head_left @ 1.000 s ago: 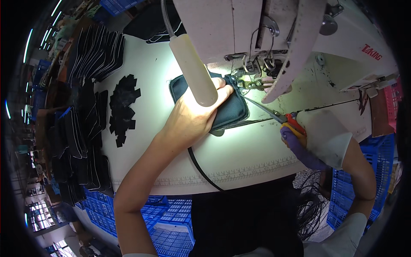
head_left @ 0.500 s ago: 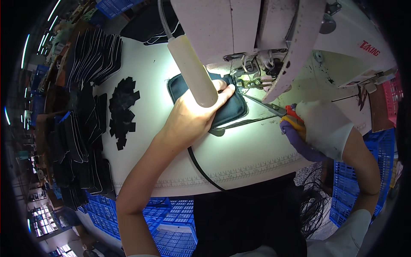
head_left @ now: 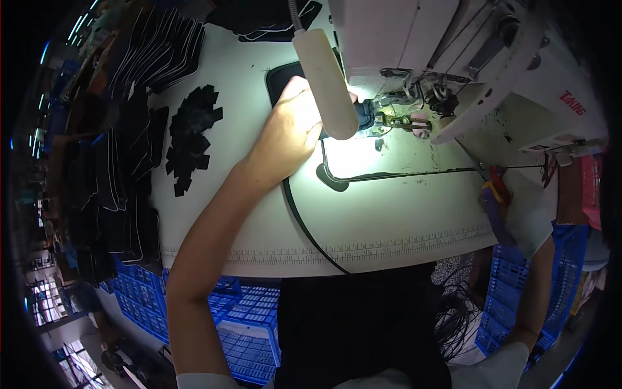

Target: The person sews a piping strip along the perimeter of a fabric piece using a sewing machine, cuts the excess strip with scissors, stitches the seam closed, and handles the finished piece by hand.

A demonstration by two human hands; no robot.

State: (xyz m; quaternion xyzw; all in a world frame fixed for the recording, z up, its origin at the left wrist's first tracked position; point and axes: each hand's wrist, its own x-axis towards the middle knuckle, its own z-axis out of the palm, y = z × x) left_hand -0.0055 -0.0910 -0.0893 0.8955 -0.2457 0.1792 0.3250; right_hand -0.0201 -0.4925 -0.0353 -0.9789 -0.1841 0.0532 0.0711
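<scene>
My left hand (head_left: 288,133) is closed on a dark padded fabric piece (head_left: 278,79) at the sewing machine's presser foot (head_left: 389,118). A white work lamp (head_left: 326,87) hides some of its fingers and much of the piece. A narrow black strip (head_left: 299,217) runs from beneath that hand over the table's front edge. To the right, my right hand (head_left: 523,211), in a white glove with purple at the fingers, is wrapped round scissors (head_left: 497,185) with red and yellow handles. Their blades point up and left, away from the fabric piece.
Stacks of dark fabric panels with pale edges (head_left: 159,52) and a heap of small black pieces (head_left: 191,133) lie left on the white table (head_left: 240,223). A printed ruler (head_left: 389,247) follows its front edge. Blue crates (head_left: 249,350) stand below; the machine body (head_left: 402,39) fills the back.
The fabric piece has turned and shifted away with my left hand. My right hand has drawn the scissors away from it to the right. The whole view has also shifted.
</scene>
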